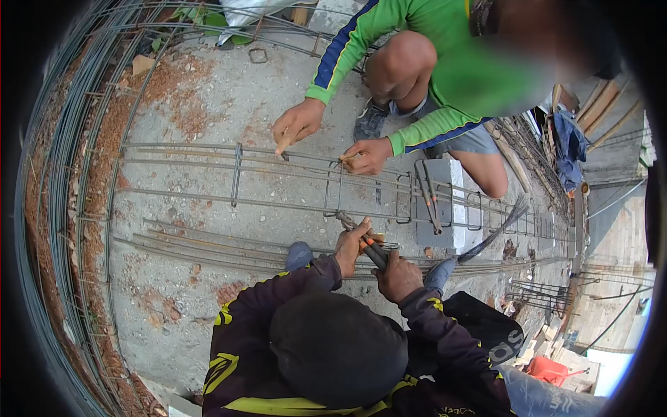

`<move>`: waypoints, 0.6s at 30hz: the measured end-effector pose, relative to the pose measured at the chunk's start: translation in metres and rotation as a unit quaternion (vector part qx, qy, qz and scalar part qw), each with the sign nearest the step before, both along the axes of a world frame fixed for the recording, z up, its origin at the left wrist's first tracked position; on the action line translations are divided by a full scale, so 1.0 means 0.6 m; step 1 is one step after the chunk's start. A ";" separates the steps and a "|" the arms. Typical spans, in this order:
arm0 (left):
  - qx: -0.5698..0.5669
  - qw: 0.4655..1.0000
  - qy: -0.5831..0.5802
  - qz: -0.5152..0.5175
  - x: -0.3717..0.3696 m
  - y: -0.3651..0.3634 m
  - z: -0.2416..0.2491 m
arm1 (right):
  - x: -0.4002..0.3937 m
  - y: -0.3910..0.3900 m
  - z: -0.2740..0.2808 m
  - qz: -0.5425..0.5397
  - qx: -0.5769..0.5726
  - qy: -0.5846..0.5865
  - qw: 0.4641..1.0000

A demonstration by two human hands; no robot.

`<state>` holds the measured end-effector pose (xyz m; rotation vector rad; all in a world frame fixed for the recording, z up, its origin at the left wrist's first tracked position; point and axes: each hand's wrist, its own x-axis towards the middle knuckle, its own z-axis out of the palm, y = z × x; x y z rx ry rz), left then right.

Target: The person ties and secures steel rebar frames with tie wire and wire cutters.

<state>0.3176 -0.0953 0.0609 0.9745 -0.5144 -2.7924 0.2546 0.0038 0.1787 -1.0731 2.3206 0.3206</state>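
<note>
My right hand [399, 276] is closed round the dark, orange-marked handles of a pair of pincers [376, 254]. Higher up the same tool, my left hand [352, 248] wraps its fingers about the handles near the head. The pincers' jaws are right at the lower bar of a rebar cage [285, 199], beside a rectangular stirrup [334, 186]. Thin wire ends show beside my left hand. Across the cage, a co-worker's hand [365, 156] pinches at the top of that stirrup. The co-worker's other hand [300, 124] grips a small tan-handled tool [285, 144].
Another pair of pincers [428, 197] leans on a grey block [440, 233]. A bundle of tie wire [495, 231] lies to its right. Loose bars [208, 238] run along the concrete below the cage. Long curved rods [64, 208] line the left side.
</note>
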 end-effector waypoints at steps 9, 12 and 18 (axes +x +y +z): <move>0.171 0.935 0.309 -0.034 0.021 -0.026 -0.080 | -0.018 -0.033 0.031 -0.427 0.009 -0.487 0.762; 0.258 0.894 0.365 0.016 0.013 -0.026 -0.058 | -0.012 0.001 -0.004 -0.513 -0.010 -0.604 0.610; 0.219 0.927 0.290 0.097 -0.019 -0.001 -0.089 | -0.015 -0.046 0.045 -0.268 0.091 -0.260 0.923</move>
